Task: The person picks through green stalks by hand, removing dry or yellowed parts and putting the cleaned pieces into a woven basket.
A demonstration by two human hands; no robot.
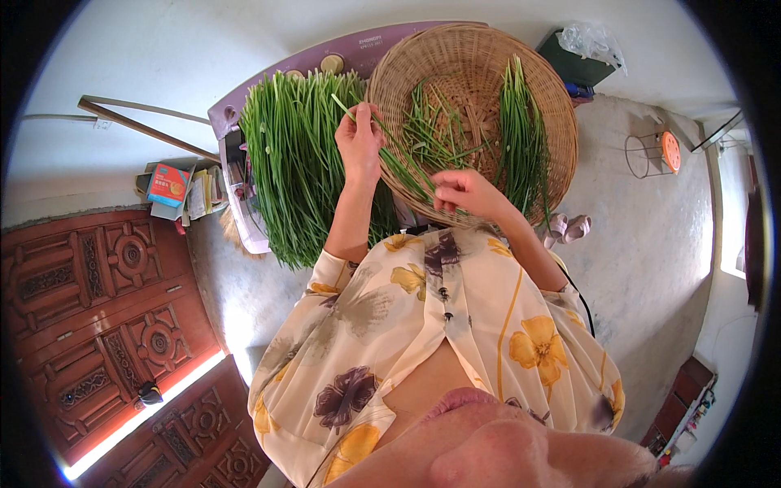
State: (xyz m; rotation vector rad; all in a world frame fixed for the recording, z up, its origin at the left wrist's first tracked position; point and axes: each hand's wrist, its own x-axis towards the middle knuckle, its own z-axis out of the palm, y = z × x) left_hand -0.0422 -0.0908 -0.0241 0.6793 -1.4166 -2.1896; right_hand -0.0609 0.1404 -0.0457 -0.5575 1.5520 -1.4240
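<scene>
My left hand [361, 143] pinches a few green stalks, probably garlic chives [399, 155], near their pale ends. My right hand [467, 194] has its fingers on the same stalks lower down, over the near left rim of a round wicker basket [558, 104]. Inside the basket, loose short green pieces [430, 131] are scattered at the left and middle. Along its right side lies a neat bunch of chives [521, 131]. A large pile of chives [299, 158] is spread left of the basket, partly behind my left forearm.
Pile and basket rest on a purple washing machine [296, 58] with round knobs. A carved wooden door [104, 274] is at left, near boxes and papers [177, 189]. Sandals [567, 227] and a wire-framed stand with an orange top [671, 152] are on the floor at right.
</scene>
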